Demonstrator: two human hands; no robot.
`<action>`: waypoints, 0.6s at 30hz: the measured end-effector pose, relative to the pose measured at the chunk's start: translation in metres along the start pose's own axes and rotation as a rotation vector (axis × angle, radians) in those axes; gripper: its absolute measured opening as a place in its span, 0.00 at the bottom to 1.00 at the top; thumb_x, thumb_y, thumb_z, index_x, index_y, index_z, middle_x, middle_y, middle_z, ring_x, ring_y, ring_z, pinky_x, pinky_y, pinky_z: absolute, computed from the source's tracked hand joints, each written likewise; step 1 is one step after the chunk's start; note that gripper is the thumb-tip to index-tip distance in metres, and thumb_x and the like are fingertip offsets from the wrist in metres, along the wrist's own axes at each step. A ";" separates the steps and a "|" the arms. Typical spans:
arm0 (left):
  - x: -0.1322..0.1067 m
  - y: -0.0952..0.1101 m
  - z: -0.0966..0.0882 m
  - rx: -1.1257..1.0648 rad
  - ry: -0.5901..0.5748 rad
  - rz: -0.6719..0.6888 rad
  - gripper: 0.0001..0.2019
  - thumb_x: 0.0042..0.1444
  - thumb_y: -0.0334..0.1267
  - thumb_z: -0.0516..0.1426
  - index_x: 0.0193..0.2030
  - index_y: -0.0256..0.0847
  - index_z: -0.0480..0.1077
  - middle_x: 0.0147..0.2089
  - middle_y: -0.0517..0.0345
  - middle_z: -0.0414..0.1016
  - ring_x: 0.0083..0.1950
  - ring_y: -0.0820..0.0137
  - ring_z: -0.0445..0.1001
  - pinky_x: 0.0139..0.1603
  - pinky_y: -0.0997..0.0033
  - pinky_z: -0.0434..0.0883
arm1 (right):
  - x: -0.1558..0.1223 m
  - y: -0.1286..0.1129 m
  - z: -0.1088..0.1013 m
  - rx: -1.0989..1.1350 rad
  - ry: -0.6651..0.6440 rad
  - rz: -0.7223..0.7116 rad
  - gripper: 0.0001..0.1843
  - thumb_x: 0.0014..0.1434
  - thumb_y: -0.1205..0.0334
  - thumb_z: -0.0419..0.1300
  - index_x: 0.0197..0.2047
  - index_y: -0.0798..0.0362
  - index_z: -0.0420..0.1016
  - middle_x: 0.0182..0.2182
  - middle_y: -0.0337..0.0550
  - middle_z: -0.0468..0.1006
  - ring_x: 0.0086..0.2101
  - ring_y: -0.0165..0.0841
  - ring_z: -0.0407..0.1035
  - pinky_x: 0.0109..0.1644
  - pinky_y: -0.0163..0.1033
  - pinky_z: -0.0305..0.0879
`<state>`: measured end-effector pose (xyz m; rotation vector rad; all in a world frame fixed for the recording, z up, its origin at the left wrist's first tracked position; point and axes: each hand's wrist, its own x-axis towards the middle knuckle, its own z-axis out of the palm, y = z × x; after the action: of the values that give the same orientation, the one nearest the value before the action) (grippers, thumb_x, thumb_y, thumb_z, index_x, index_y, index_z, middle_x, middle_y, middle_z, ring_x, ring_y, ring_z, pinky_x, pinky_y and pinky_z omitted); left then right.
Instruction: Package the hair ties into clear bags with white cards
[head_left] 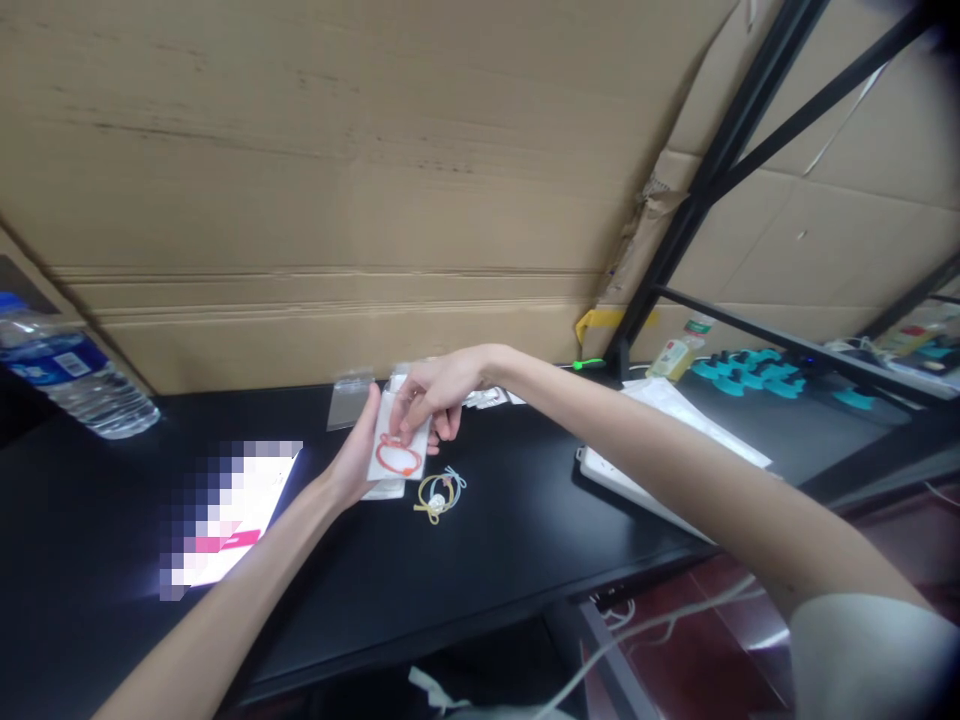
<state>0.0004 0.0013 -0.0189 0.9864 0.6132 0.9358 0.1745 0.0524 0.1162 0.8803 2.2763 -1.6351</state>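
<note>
My left hand (pixel 352 460) grips a small white card (pixel 385 418) by its left side, thumb up along the edge. An orange-red hair tie (pixel 399 470) forms a loop against the front of the card. From the right, my right hand (pixel 442 388) reaches across with curled fingers, its fingertips pinched at the top of that loop. Just below, a yellow hair tie (pixel 421 500) and a light blue one (pixel 455 488) lie together on the black table (pixel 495 560), with a whitish piece among them. Another pale flat piece shows beneath the held card.
A clear plastic bag (pixel 350 400) lies behind my left hand. To the left are a lit screen (pixel 247 510) and a water bottle (pixel 71 370). A white power strip (pixel 630 490), papers (pixel 701 430), a yellowish bottle (pixel 679 352) and several teal pieces (pixel 750 372) stand right, near a black frame (pixel 675 240).
</note>
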 end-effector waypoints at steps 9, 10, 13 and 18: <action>-0.003 0.009 0.001 -0.053 0.049 -0.077 0.39 0.72 0.67 0.43 0.52 0.32 0.81 0.50 0.36 0.86 0.43 0.57 0.86 0.45 0.60 0.83 | -0.021 -0.004 -0.011 -0.297 0.411 -0.058 0.11 0.59 0.67 0.71 0.46 0.57 0.84 0.38 0.45 0.87 0.31 0.32 0.80 0.37 0.37 0.77; -0.003 0.010 0.001 -0.050 0.062 -0.088 0.39 0.72 0.66 0.43 0.53 0.32 0.81 0.51 0.36 0.86 0.44 0.57 0.86 0.45 0.60 0.83 | -0.024 -0.002 -0.011 -0.369 0.519 -0.098 0.12 0.60 0.67 0.71 0.47 0.57 0.84 0.41 0.46 0.87 0.34 0.32 0.81 0.41 0.37 0.78; -0.002 0.008 0.002 -0.024 0.121 -0.091 0.39 0.72 0.66 0.42 0.56 0.32 0.80 0.53 0.37 0.85 0.47 0.55 0.86 0.45 0.60 0.83 | -0.024 0.017 -0.007 -0.406 0.859 -0.247 0.20 0.60 0.61 0.73 0.54 0.57 0.81 0.50 0.51 0.85 0.47 0.38 0.80 0.53 0.42 0.76; 0.000 0.002 0.005 0.106 0.209 -0.029 0.35 0.70 0.66 0.50 0.59 0.34 0.77 0.51 0.37 0.86 0.49 0.52 0.86 0.44 0.58 0.83 | 0.002 0.068 0.014 -0.223 0.985 -0.347 0.18 0.60 0.59 0.74 0.52 0.55 0.81 0.44 0.48 0.85 0.44 0.38 0.80 0.54 0.46 0.76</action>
<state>0.0038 0.0001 -0.0150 0.9782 0.8575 0.9961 0.2098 0.0542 0.0564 1.5343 3.3234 -1.1021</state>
